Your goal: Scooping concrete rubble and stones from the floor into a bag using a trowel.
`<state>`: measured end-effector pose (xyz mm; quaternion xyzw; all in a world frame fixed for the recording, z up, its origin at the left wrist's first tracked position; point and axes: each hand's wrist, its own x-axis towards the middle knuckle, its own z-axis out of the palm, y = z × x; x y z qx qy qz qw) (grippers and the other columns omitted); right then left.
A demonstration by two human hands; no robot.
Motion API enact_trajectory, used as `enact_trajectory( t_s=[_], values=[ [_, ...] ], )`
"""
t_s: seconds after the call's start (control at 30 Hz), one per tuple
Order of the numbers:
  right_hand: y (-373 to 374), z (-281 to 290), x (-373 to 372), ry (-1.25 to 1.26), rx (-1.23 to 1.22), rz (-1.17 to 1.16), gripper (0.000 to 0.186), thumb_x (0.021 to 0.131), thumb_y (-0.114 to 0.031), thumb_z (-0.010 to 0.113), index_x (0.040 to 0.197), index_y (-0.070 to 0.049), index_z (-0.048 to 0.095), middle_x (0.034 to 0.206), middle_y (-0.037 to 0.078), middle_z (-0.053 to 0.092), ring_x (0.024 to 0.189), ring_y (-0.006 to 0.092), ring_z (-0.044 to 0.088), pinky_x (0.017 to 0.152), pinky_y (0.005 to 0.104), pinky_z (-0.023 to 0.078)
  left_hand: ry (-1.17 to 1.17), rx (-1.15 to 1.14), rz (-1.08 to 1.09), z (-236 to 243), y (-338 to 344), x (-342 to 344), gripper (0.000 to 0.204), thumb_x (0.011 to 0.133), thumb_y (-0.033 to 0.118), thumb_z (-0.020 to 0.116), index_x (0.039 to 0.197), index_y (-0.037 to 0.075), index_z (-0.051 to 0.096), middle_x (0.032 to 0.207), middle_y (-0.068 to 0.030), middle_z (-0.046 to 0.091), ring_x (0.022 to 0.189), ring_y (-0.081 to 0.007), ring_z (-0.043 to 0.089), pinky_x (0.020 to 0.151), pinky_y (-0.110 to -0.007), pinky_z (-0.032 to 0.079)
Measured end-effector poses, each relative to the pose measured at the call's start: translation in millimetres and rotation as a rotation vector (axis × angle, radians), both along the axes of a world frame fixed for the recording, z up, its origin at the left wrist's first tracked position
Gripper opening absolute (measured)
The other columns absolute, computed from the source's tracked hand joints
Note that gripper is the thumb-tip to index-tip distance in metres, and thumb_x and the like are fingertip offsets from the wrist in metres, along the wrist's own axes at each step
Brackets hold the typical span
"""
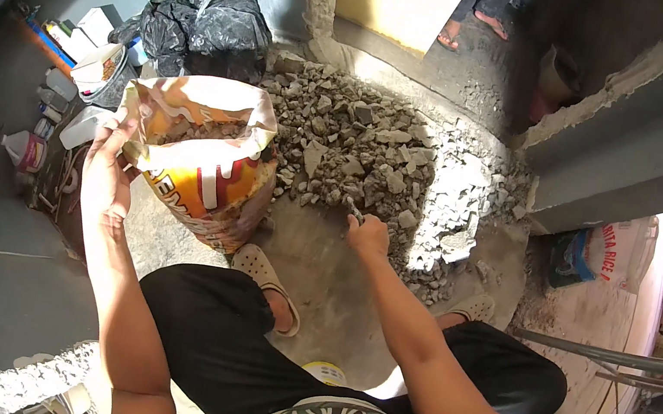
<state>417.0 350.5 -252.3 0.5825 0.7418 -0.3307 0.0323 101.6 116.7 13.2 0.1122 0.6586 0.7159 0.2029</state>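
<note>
An orange, yellow and white sack [208,186] stands with its mouth spread, and pieces of rubble [208,129] lie inside it. My left hand [109,174] is closed on the left side of its rim. A heap of broken grey concrete [360,142] lies on the floor just right of the sack. At the heap's near edge, my right hand [368,235] is closed round a thin thing. Only a short greyish end of it shows beyond my fingers, so its kind is unclear.
Black garbage bags [226,27], a bucket [110,87] and bottles [25,150] crowd the left wall. A broken wall edge [614,88] juts in at right. Another person's feet [449,36] stand beyond the doorway. A white sack [618,251] lies at the right.
</note>
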Motion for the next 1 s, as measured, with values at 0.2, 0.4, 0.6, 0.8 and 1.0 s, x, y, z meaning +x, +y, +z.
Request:
enact_trajectory(
  t_s=[0.2, 0.4, 0.6, 0.8, 1.0],
  values=[
    [7.9, 59.3, 9.3, 0.125, 0.243, 0.128, 0.047, 0.091, -0.042, 0.06, 0.102, 0.003, 0.065, 0.103, 0.026, 0.066, 0.099, 0.0402, 0.064, 0.085, 0.0479, 0.051, 0.003, -0.03, 0.053, 11.3, 6.1, 14.1, 0.052, 0.089, 0.027, 0.067, 0.135, 0.008, 0.053, 0.116, -0.0029, 0.064, 0.097, -0.0133, 0.057, 0.079, -0.032, 0.044],
    [34.5, 180.9, -9.3, 0.206, 0.399, 0.122, 0.045, 0.089, -0.041, 0.064, 0.103, 0.001, 0.068, 0.098, 0.024, 0.068, 0.096, 0.0392, 0.065, 0.086, 0.0461, 0.051, 0.032, -0.062, 0.034, 13.7, 4.4, 16.9, 0.055, 0.085, 0.03, 0.071, 0.133, 0.01, 0.054, 0.117, -0.0032, 0.064, 0.096, -0.0122, 0.057, 0.077, -0.03, 0.042],
    [26.8, 307.7, -46.1, 0.296, 0.524, 0.402, 0.037, 0.085, -0.036, 0.07, 0.102, -0.003, 0.072, 0.074, 0.019, 0.069, 0.072, 0.0294, 0.07, 0.07, 0.04, 0.052, 0.022, 0.041, -0.01, 0.5, 8.3, 6.1, 0.046, 0.087, 0.014, 0.066, 0.129, 0.003, 0.053, 0.116, -0.0096, 0.065, 0.091, -0.0152, 0.059, 0.073, -0.028, 0.048],
    [-27.2, 292.1, -108.2, 0.421, 0.589, 0.596, 0.032, 0.083, -0.029, 0.069, 0.104, -0.005, 0.069, 0.089, 0.019, 0.069, 0.085, 0.0347, 0.068, 0.078, 0.0444, 0.053, -0.059, 0.081, -0.045, -14.4, 15.2, -2.0, 0.049, 0.089, 0.003, 0.057, 0.136, 0.004, 0.046, 0.123, -0.0119, 0.061, 0.111, -0.0223, 0.059, 0.087, -0.035, 0.053],
    [-45.1, 237.9, -98.4, 0.546, 0.681, 0.493, 0.038, 0.085, -0.026, 0.066, 0.117, -0.007, 0.062, 0.1, 0.015, 0.066, 0.084, 0.0386, 0.065, 0.077, 0.0449, 0.053, -0.096, 0.114, -0.021, -12.2, 15.0, 8.4, 0.056, 0.088, 0.003, 0.06, 0.141, 0.003, 0.044, 0.133, -0.0131, 0.057, 0.121, -0.0243, 0.054, 0.095, -0.036, 0.049]
  ],
)
